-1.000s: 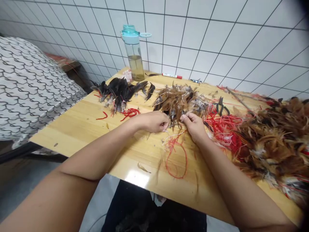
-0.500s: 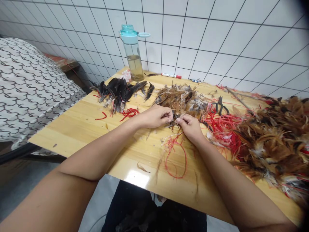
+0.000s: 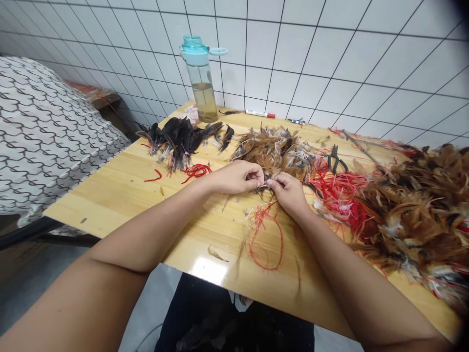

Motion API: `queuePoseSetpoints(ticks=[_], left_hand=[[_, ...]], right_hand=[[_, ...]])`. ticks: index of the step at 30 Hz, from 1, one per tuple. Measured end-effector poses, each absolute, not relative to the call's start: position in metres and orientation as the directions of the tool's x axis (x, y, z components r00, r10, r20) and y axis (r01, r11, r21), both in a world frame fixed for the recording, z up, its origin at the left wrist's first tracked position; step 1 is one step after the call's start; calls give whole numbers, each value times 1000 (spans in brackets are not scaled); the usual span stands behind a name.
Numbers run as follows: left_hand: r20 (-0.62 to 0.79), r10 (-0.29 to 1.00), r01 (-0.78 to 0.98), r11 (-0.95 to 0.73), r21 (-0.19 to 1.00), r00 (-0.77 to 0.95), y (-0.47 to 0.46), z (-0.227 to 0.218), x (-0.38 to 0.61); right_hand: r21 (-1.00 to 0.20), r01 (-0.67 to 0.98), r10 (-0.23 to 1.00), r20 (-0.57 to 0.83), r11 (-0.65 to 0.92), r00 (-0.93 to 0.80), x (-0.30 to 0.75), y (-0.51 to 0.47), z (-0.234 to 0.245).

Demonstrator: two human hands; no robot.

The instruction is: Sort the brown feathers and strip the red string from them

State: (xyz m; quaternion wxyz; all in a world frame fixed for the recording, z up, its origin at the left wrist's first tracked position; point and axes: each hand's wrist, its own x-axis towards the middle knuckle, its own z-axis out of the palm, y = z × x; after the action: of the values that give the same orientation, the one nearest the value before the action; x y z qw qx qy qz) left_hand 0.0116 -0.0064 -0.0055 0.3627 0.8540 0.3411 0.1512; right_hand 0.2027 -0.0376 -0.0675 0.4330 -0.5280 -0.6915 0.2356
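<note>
My left hand and my right hand meet at the near edge of a pile of brown feathers. Each one is closed in a pinch, thumb against fingers. Between the fingertips is a small tuft of dark feathers, mostly covered by the fingers. How it is bound cannot be made out. Just below the hands, a loop of red string lies on the table, with a thin white strand at its upper end.
Black feathers and red cord pieces lie left. A bottle and a red marker stand and lie by the tiled wall. Rightward are pliers, tangled red string and a large feather heap.
Both hands have stayed in nearly the same spot. The left fingertips have shifted slightly right, closer to the right fingertips.
</note>
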Motion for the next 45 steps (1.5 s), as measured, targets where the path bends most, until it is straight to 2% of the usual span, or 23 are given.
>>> queuePoseSetpoints(ticks=[10,17,20,22,24,27,30,33,36,40,42,45], left_hand=[[115,731,517,-576,633,673,-9,-9,15],[173,745,446,-549,706,644,-11,-13,19],[235,788,442,-534,720,570,-5,-14,16],[295,808,483,-553,679,510,2,-13,11],[335,787,540,-605,585,518,8,-12,5],[245,719,581,-678,449,650,13,-8,-4],[35,686,602,-660,449,726,13,-3,-10],[-141,681,657,-597,461,718,10,0,-13],[-296,642,701,-582,413,708,5,2,-13],[-295,626,691,-626,362,722,3,3,-14],[-267,603,653,-627,425,752,4,6,-16],[-161,621,577,-558,596,767,8,10,-17]], right_hand=[[-796,505,942,304,334,-143,203,-39,-65],[-798,508,946,282,323,-158,200,-40,-60],[-800,516,950,293,304,-107,202,-40,-59],[-821,506,960,273,266,-61,204,-38,-61],[-863,463,975,223,201,-6,207,-37,-63],[-918,379,983,163,118,88,211,-34,-68],[-926,362,978,161,104,130,212,-33,-69],[-918,387,979,154,90,137,211,-34,-67],[-905,418,978,147,72,149,210,-35,-63],[-897,428,969,193,111,154,209,-36,-63],[-900,415,965,213,134,150,209,-36,-63],[-903,408,966,210,134,148,208,-36,-65]])
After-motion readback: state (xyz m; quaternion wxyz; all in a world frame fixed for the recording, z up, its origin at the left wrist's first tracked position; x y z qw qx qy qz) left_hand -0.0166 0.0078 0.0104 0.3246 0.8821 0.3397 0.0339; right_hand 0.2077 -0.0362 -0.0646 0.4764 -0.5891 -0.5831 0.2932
